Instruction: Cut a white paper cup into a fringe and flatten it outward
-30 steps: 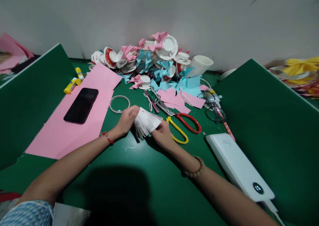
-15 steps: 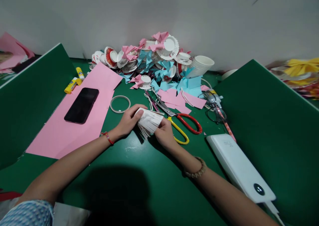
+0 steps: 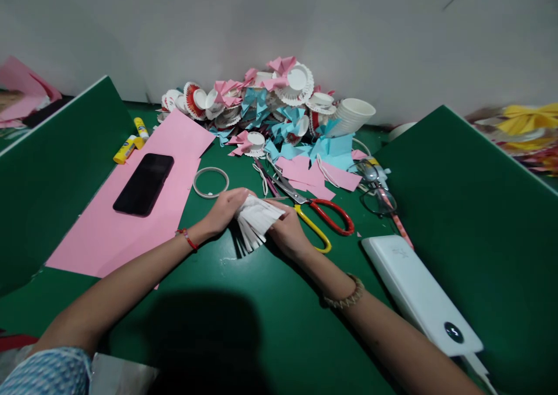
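A white paper cup [image 3: 257,216] with its wall cut into narrow strips is held over the green table, strips hanging toward me. My left hand [image 3: 225,210] is closed on its left side, thumb on top. From the right, my right hand [image 3: 286,231] pinches the strips, its fingertips partly hidden behind them. Just beyond the right hand lie scissors with red handles [image 3: 335,214] and another pair with yellow handles [image 3: 314,232]. A roll of narrow tape [image 3: 210,183] rests beyond the left hand.
Finished-looking cut cups with pink and blue bows [image 3: 279,107] are heaped against the wall, beside stacked paper cups [image 3: 354,116]. Pink paper [image 3: 108,232], a phone [image 3: 143,184] and glue sticks [image 3: 126,149] lie left. Eyeglasses [image 3: 378,200] and a white power bank [image 3: 421,293] lie right, between green partitions [image 3: 475,221].
The cut cup has turned and tilted in my hands, its strips now fanning down toward the left. My left thumb has shifted up toward the cup's far edge.
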Available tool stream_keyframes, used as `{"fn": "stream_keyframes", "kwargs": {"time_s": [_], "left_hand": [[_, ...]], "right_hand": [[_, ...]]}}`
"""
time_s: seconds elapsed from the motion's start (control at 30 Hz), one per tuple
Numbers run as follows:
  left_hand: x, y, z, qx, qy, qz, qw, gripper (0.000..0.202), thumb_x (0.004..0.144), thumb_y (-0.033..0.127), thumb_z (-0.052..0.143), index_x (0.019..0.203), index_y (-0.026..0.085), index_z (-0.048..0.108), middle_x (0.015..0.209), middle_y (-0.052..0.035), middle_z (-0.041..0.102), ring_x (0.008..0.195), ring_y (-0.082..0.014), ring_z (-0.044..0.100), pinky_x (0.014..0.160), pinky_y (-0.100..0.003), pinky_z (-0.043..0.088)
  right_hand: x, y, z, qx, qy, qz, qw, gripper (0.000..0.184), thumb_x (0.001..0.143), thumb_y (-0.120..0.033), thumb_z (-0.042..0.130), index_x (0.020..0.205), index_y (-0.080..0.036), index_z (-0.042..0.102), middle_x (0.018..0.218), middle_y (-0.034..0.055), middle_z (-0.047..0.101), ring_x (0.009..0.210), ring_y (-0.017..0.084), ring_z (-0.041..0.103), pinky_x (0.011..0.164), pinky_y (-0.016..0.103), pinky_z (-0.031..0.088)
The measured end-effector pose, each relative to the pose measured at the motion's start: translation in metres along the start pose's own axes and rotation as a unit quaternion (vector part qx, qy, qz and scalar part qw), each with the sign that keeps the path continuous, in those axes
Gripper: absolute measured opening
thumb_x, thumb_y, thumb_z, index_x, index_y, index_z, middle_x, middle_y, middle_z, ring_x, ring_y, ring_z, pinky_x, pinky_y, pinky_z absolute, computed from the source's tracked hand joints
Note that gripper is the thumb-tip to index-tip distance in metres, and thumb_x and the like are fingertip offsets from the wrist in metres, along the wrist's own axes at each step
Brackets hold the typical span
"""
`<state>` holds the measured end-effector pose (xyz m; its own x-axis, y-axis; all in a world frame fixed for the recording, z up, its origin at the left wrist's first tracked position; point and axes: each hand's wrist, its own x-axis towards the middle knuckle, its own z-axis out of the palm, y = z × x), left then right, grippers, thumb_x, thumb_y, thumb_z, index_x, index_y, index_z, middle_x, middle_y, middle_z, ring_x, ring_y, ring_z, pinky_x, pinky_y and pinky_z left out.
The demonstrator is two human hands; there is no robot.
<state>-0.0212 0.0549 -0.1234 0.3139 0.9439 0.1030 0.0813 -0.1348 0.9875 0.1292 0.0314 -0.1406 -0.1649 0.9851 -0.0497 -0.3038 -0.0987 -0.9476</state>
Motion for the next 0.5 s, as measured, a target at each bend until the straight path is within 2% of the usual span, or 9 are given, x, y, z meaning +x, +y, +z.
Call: {"fn": "stream_keyframes", "kwargs": {"time_s": [0.07,0.17,0.27,0.3,0.37,0.43,0.5], "left_hand": [[-0.0012,0.0022,0.0004,0.012,-0.002,0.009,1.000,0.064,0.079,0.068,0.044,0.088,0.009,0.066,0.090,-0.0102,0.064,0.086,-0.0191,0.056,0.082,-0.031,0.044],[-0.0029,0.0041,0.0012,0.029,0.000,0.041,0.999,0.067,0.076,0.066,0.052,0.113,0.010,0.060,0.115,-0.0141,0.060,0.106,-0.0228,0.053,0.095,-0.033,0.040],[-0.0035,0.0040,0.0017,0.011,0.004,0.061,0.998,0.065,0.077,0.060,0.056,0.125,0.017,0.049,0.127,-0.0117,0.053,0.107,-0.0211,0.051,0.090,-0.031,0.043],[-0.0033,0.0038,0.0018,0.008,0.008,0.059,0.998,0.062,0.077,0.061,0.056,0.122,0.019,0.050,0.122,-0.0100,0.055,0.102,-0.0195,0.052,0.086,-0.029,0.044],[-0.0025,0.0031,0.0018,0.015,0.028,0.048,0.998,0.058,0.075,0.065,0.054,0.108,0.018,0.055,0.102,-0.0061,0.058,0.085,-0.0160,0.052,0.073,-0.026,0.044],[-0.0015,0.0021,0.0019,0.030,0.053,0.039,0.997,0.056,0.072,0.070,0.053,0.091,0.017,0.055,0.082,-0.0021,0.055,0.073,-0.0139,0.048,0.065,-0.025,0.041],[-0.0008,0.0007,0.0021,0.044,0.069,0.033,0.996,0.055,0.074,0.071,0.048,0.079,0.017,0.053,0.072,-0.0002,0.050,0.067,-0.0130,0.044,0.062,-0.026,0.038]], "right_hand": [[0.0004,-0.0032,0.0018,0.023,-0.001,0.011,1.000,0.022,0.059,-0.026,0.075,0.080,-0.020,0.071,0.079,0.0017,0.074,0.078,0.021,0.068,0.077,0.035,0.055],[0.0034,-0.0060,0.0023,0.047,-0.004,0.022,0.999,0.026,0.065,-0.037,0.070,0.085,-0.021,0.069,0.085,0.0039,0.074,0.081,0.023,0.069,0.076,0.037,0.057],[0.0063,-0.0053,0.0011,0.050,-0.010,0.024,0.998,0.026,0.069,-0.042,0.066,0.086,-0.021,0.068,0.086,0.0053,0.073,0.084,0.024,0.069,0.077,0.039,0.058],[0.0064,-0.0045,0.0009,0.045,-0.012,0.022,0.999,0.026,0.071,-0.042,0.065,0.086,-0.022,0.068,0.086,0.0051,0.073,0.084,0.024,0.069,0.077,0.039,0.058],[0.0049,-0.0027,0.0010,0.029,-0.016,0.011,0.999,0.023,0.070,-0.038,0.067,0.087,-0.022,0.068,0.086,0.0039,0.073,0.084,0.023,0.069,0.078,0.039,0.057],[0.0015,-0.0011,0.0018,0.003,-0.017,-0.009,1.000,0.021,0.066,-0.032,0.071,0.085,-0.022,0.070,0.084,0.0025,0.074,0.087,0.023,0.068,0.082,0.039,0.055],[-0.0025,-0.0006,0.0025,-0.027,-0.016,-0.032,0.999,0.016,0.063,-0.026,0.072,0.078,-0.022,0.071,0.081,0.0014,0.074,0.091,0.024,0.067,0.088,0.040,0.052]]}}
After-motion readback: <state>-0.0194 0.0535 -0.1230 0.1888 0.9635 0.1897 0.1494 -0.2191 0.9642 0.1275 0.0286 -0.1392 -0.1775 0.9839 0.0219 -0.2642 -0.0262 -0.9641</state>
